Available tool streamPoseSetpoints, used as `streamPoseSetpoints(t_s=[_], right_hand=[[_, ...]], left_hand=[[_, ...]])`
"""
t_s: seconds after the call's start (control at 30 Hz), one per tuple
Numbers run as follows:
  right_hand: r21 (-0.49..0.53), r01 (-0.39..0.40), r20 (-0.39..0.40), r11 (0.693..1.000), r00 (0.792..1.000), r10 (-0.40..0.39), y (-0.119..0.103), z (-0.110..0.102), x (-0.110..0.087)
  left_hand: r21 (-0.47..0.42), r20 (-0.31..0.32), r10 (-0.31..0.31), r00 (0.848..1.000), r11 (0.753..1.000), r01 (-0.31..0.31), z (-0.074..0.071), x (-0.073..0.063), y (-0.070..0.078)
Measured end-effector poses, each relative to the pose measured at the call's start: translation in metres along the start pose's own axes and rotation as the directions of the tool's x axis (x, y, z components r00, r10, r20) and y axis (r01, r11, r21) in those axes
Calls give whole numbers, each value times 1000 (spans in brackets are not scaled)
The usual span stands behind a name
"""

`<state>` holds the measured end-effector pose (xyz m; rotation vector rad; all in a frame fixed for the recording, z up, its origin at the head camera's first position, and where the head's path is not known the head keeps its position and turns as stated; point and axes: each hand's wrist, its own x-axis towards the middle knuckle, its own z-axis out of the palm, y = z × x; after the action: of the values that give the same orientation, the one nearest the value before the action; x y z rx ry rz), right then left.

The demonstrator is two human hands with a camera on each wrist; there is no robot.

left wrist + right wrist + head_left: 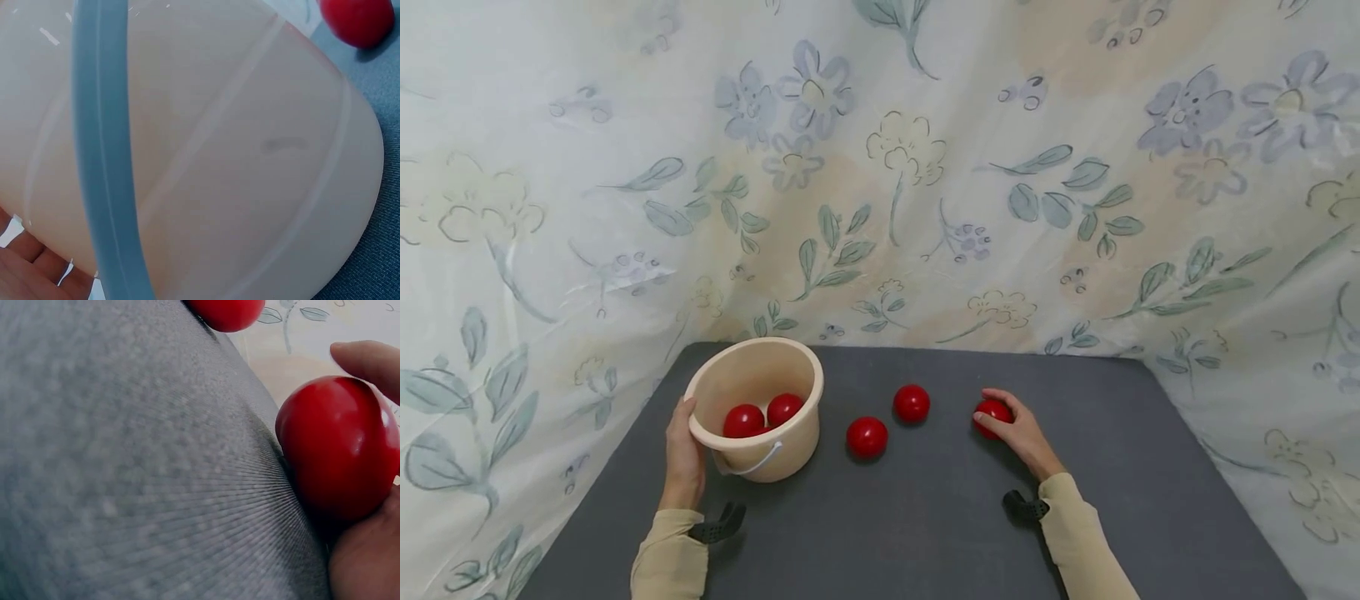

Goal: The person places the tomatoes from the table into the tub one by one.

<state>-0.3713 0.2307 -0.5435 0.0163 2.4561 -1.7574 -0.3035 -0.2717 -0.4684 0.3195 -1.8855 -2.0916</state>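
Flowered cloth [902, 167] edges the counter [895, 533], roomy rightward. Right fingers [1011, 402] hold a ball [991, 412]; left fingers [682, 418] rest against the bucket [793, 446], whose balls [744, 421] only the head view shows.

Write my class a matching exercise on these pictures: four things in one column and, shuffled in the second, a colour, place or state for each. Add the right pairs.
Column one
1. bucket
2. left hand
3. right hand
4. backdrop

Column two
A. pale, patterned with flowers and leaves
B. around the rightmost ball
C. cream, with red balls inside
D. touching the bucket

Right pairs: 1-C, 2-D, 3-B, 4-A
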Motion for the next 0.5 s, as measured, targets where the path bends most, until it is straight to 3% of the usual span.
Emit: streamPoseSetpoints(t_s=[0.23,0.5], right_hand=[[-48,11,-8,999,1000,-11,2,-1,-1],[-24,15,-35,1000,999,-16,0,-2,1]], left_hand=[[11,-8,-9,1000,1000,9,0,-2,-2],[13,-2,-12,1000,1000,12,-1,0,-1]])
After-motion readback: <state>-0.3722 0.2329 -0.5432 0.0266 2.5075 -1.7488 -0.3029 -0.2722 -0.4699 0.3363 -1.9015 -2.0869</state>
